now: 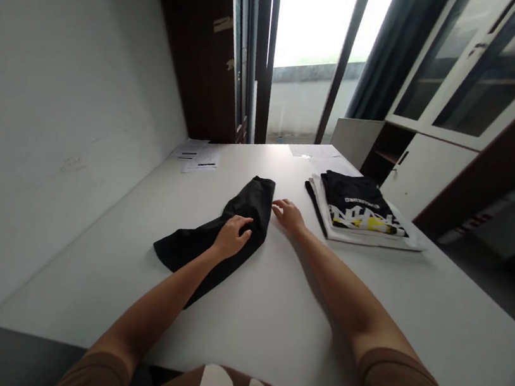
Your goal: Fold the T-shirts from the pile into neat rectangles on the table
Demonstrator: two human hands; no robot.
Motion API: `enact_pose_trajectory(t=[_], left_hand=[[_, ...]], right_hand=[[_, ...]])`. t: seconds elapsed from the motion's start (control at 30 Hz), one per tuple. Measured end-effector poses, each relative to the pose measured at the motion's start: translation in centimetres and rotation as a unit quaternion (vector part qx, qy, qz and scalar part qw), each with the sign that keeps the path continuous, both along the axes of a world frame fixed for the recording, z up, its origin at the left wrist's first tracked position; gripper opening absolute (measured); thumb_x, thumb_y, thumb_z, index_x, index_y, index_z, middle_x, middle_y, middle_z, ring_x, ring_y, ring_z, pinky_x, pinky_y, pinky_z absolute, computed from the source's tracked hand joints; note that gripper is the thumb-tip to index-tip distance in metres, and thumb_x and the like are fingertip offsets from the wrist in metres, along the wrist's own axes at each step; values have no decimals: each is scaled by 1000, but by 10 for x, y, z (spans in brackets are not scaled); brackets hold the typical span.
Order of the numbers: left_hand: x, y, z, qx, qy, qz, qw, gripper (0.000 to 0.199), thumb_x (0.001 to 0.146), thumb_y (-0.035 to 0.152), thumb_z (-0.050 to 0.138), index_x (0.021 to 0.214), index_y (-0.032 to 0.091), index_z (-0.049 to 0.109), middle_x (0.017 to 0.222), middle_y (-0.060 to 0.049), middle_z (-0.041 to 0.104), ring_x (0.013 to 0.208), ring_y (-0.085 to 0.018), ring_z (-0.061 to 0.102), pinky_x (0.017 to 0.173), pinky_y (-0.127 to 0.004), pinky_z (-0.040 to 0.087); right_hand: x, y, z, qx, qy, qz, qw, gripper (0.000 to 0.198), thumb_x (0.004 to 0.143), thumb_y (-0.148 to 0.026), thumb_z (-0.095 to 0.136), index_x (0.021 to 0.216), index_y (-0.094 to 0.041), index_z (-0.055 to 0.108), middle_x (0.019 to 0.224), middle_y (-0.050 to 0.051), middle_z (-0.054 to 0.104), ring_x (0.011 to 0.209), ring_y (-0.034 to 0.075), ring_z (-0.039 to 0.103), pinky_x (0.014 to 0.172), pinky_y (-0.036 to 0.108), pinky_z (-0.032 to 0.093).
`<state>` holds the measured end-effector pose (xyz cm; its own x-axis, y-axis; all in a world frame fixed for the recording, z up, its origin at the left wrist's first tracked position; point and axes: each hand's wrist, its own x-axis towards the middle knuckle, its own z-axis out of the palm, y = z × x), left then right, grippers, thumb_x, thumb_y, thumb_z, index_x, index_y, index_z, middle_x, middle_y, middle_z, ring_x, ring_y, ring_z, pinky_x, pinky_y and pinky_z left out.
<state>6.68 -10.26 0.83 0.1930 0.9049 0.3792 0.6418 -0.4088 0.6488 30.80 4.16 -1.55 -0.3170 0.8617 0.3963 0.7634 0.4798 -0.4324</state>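
A black folded garment (213, 238) lies on the white table (268, 322), with one narrower part reaching left and another pointing away from me. Its exact kind cannot be told. My left hand (233, 236) rests on top of the cloth, fingers loosely bent and thumb apart. Just off the garment's right edge is my right hand (289, 215), its fingers apart and slightly curved, the tips at or very near the cloth. I see nothing held in it.
A stack of folded clothes (361, 204), black and white with a printed black one on top, sits at the table's right. Papers (198, 154) lie at the far left by the wall (56, 126). Beyond are a window (316, 29) and white cabinets (433, 173).
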Motion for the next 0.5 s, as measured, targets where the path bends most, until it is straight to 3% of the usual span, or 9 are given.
enact_pose_trajectory(t=[0.1, 0.27, 0.37, 0.43, 0.5], left_hand=[[-32, 5, 5, 19, 101, 82, 991, 33, 94, 29, 59, 124, 21, 70, 127, -15, 60, 123, -33, 51, 110, -47, 34], [-74, 19, -12, -56, 197, 174, 963, 65, 89, 36, 66, 148, 17, 48, 141, -21, 51, 128, -36, 48, 109, -45, 34], [-85, 22, -14, -80, 251, 221, 939, 62, 92, 41, 61, 148, 18, 48, 138, -19, 54, 128, -35, 49, 108, -44, 36], [-88, 21, -9, -96, 283, 216, 929, 53, 94, 43, 58, 142, 20, 55, 134, -17, 58, 126, -33, 52, 106, -42, 38], [-90, 20, -1, -117, 299, 192, 927, 50, 94, 42, 58, 139, 21, 57, 132, -16, 60, 122, -31, 56, 104, -39, 41]], right_hand=[[-9, -9, 10, 30, -1, 10, 999, 28, 101, -38, 50, 116, -25, 69, 112, 8, 67, 98, 22, 63, 84, 29, 45], [-32, -32, 27, 81, -30, 55, 995, 36, 105, -43, 39, 98, -24, 68, 96, 7, 68, 94, 21, 63, 79, 27, 42], [-45, -43, 29, 43, -77, 124, 988, 32, 104, -47, 45, 109, -25, 68, 103, 6, 70, 96, 21, 64, 77, 26, 42], [-52, -47, 28, 7, -113, 157, 981, 34, 102, -49, 51, 122, -26, 65, 112, 6, 69, 99, 21, 65, 77, 27, 43], [-57, -49, 25, -16, -138, 147, 979, 38, 100, -49, 54, 129, -27, 63, 116, 8, 68, 104, 23, 64, 80, 28, 44]])
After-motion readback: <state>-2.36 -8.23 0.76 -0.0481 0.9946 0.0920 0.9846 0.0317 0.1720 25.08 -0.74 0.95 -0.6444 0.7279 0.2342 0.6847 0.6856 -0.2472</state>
